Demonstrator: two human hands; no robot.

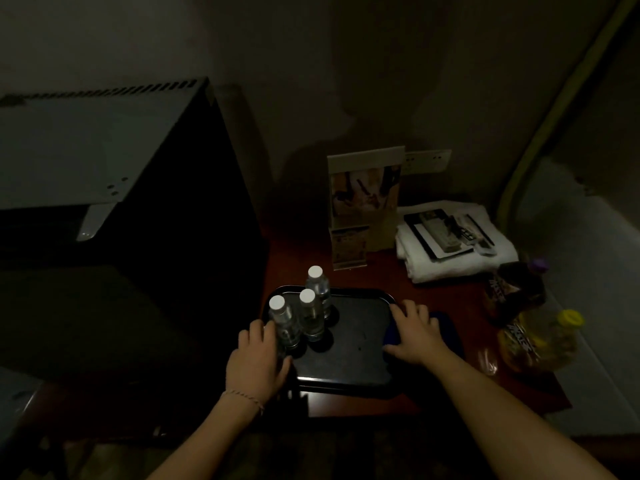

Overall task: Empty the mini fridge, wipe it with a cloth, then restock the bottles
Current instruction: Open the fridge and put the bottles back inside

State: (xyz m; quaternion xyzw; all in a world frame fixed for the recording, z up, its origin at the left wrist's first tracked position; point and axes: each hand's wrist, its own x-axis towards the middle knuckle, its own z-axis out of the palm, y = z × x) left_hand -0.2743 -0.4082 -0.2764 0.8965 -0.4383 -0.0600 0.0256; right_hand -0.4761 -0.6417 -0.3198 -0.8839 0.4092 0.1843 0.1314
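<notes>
On the tray (346, 379), three bottles (313, 320) stand beside the left hand (258, 358); right hand (414, 336) presses the cloth (446, 327), both grips relaxed.

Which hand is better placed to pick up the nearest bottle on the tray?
The left hand. It is already at the nearest bottle on the tray's left side, next to the mini fridge. The right hand rests flat on a blue cloth at the right edge.

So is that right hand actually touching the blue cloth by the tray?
Touching. In the head view the right hand lies flat on the blue cloth, fingers spread over it at the right rim of the tray.
</notes>
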